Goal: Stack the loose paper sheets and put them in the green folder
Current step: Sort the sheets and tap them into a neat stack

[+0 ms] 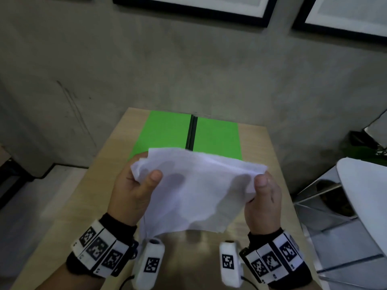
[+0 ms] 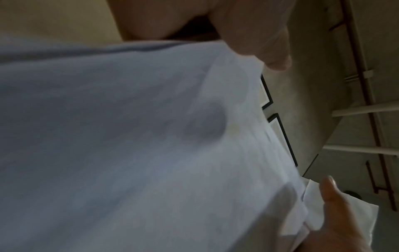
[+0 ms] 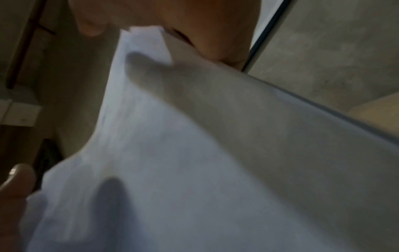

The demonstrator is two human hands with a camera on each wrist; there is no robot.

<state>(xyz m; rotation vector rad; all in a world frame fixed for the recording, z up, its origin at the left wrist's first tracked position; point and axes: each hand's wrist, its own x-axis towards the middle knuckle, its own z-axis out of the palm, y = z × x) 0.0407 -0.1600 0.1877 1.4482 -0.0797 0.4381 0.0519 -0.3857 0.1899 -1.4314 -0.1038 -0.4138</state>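
— Against the far edge of the tabletop (image 1: 100,185), what lies there?
— A green folder (image 1: 167,130), opened flat, black spine up the middle. The top is pale wood, pushed to a grey concrete wall (image 1: 188,65) with black-framed pictures (image 1: 194,7) hung above.

— And the hands?
— Both raised over the near half of the tabletop, holding a bunch of white sheets (image 1: 192,185) between them. The left hand (image 1: 129,191) pinches the left side, thumb on top, fingers curled beneath. The right hand (image 1: 263,197) pinches the right side the same way, thumb on top.

— Are the sheets squared up?
— No. They sag in the middle and the edges are ragged; corners fan apart by the right thumb in the right wrist view. Finger shadows show through the paper from below.

— Where are they relative to the folder?
— Off the tabletop, in the air, their far edge overlapping the folder's near edge from the head view.

— Anything else nearby?
— A white rounded chair (image 1: 360,206) past the right edge, and a dark plant (image 1: 364,151) in the corner behind it.
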